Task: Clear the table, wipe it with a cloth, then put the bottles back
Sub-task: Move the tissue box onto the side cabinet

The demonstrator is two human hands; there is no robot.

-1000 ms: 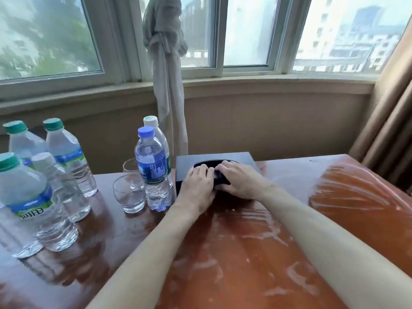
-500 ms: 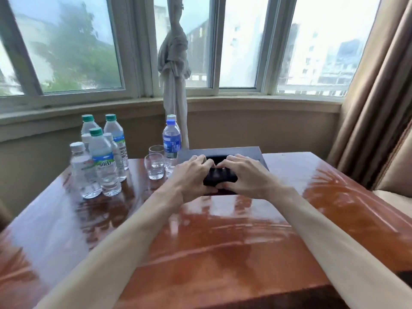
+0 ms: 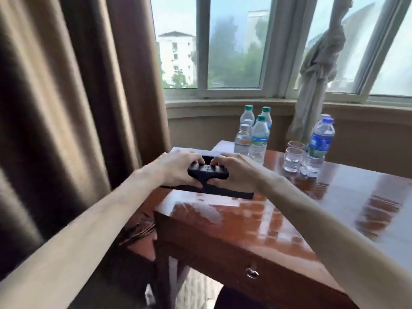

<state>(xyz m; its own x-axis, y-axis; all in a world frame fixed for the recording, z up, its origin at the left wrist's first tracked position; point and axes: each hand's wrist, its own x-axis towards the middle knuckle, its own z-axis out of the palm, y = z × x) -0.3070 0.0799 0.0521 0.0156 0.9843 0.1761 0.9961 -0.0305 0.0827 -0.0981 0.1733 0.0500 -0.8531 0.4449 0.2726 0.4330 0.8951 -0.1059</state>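
Both hands, left [image 3: 176, 168] and right [image 3: 234, 172], grip the flat black box [image 3: 207, 190] (beyond bench [image 3: 267, 219] edge); slipping drops it.

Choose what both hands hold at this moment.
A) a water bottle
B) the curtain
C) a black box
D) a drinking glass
C: the left hand and the right hand both grip the black box at the table corner.
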